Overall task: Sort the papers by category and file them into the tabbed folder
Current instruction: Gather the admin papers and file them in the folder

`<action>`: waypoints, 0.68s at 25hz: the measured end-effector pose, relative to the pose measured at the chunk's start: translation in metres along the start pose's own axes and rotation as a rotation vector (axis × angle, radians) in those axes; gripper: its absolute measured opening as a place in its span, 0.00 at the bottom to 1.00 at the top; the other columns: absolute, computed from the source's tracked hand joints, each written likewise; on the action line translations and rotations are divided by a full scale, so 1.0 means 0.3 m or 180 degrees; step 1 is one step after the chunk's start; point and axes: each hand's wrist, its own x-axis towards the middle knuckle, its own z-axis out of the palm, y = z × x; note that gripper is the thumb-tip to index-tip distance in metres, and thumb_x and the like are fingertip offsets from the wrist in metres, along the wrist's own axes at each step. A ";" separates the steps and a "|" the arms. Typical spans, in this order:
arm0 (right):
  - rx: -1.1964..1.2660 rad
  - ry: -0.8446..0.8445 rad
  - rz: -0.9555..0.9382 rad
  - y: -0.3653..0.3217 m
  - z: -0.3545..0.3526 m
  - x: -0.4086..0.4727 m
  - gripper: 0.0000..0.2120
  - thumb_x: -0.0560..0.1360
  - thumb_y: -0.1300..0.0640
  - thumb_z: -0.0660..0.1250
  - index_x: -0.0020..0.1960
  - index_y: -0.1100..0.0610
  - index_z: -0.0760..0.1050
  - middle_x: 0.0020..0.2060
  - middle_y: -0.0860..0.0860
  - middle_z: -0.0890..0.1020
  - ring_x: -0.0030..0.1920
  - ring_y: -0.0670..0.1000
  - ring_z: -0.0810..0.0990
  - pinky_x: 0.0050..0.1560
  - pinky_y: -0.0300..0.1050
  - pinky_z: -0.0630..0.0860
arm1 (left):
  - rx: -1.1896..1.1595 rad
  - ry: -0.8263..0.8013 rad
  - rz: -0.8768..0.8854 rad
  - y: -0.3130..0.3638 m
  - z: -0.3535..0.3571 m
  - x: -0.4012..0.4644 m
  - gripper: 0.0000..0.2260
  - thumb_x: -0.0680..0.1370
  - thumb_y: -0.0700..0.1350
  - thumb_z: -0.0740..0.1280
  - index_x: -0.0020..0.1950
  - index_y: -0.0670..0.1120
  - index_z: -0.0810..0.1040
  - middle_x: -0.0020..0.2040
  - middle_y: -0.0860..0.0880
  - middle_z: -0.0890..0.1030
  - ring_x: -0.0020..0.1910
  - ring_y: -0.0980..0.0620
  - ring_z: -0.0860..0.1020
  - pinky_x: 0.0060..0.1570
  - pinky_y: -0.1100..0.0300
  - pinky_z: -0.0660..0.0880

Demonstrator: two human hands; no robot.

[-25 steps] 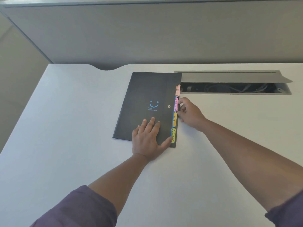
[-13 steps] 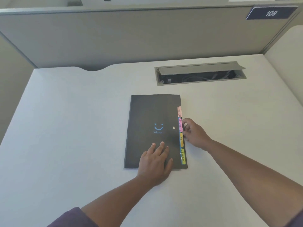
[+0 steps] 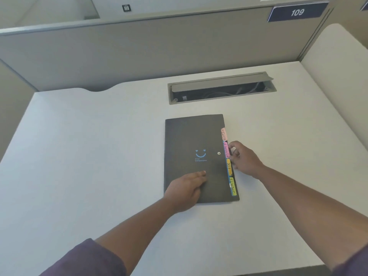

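**Desk surface and contents**

White desk (image 3: 83,148), matte top, with a curved notch in its far edge at left. A grey cable hatch (image 3: 222,87) is recessed near the far edge, lid raised, cables visible inside. One closed black tabbed folder (image 3: 195,140) lies flat at centre, just in front of the hatch, coloured tabs along its right edge.

1. A dark folder (image 3: 196,156) lies closed on the white surface (image 3: 89,156); a blue smiley is printed on its cover.
2. Coloured tabs (image 3: 227,150) line its right edge, reading ADMIN, FINANCE, HR, SPORTS.
3. The left hand (image 3: 186,189) rests flat on the cover's lower part, fingers straight.
4. The right hand (image 3: 244,159) sits at the right edge, fingers curled beside the FINANCE tab; whether they pinch it is unclear.
5. An open cable tray (image 3: 221,88) lies beyond the folder; a sign (image 3: 297,11) reads 109.
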 end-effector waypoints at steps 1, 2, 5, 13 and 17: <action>0.0004 -0.0018 -0.0036 0.007 -0.009 0.009 0.12 0.80 0.63 0.65 0.57 0.46 0.72 0.35 0.48 0.79 0.33 0.52 0.82 0.52 0.60 0.83 | 0.0248 0.0284 -0.0012 -0.026 -0.005 -0.004 0.19 0.81 0.47 0.61 0.72 0.51 0.77 0.77 0.54 0.72 0.77 0.47 0.69 0.71 0.46 0.71; 0.0019 -0.0041 -0.0060 0.014 -0.016 0.018 0.12 0.80 0.62 0.65 0.56 0.45 0.72 0.34 0.48 0.79 0.32 0.52 0.82 0.51 0.59 0.83 | 0.0480 0.0476 -0.0213 -0.056 -0.013 -0.017 0.20 0.82 0.53 0.61 0.73 0.54 0.76 0.79 0.53 0.69 0.80 0.45 0.64 0.74 0.44 0.65; 0.0191 -0.0123 -0.0130 0.029 -0.030 0.043 0.13 0.79 0.63 0.65 0.54 0.45 0.73 0.34 0.52 0.79 0.28 0.50 0.82 0.47 0.60 0.85 | 0.0714 0.0195 -0.1276 -0.156 -0.031 -0.095 0.30 0.81 0.67 0.50 0.83 0.62 0.53 0.85 0.54 0.50 0.84 0.48 0.43 0.80 0.46 0.45; 0.0443 -0.0476 -0.0103 0.035 -0.066 0.087 0.21 0.79 0.68 0.67 0.68 0.50 0.77 0.34 0.56 0.80 0.28 0.52 0.85 0.31 0.44 0.81 | 0.1123 -0.0127 -0.1206 -0.232 -0.021 -0.113 0.33 0.81 0.67 0.42 0.84 0.57 0.41 0.86 0.50 0.44 0.84 0.47 0.40 0.81 0.45 0.41; 0.0221 -0.0561 -0.0215 0.024 -0.067 0.106 0.21 0.78 0.67 0.70 0.67 0.50 0.78 0.33 0.55 0.78 0.25 0.50 0.81 0.29 0.41 0.79 | 0.1169 -0.0203 -0.1186 -0.237 -0.022 -0.108 0.34 0.81 0.67 0.44 0.84 0.57 0.41 0.86 0.49 0.46 0.84 0.45 0.41 0.81 0.44 0.42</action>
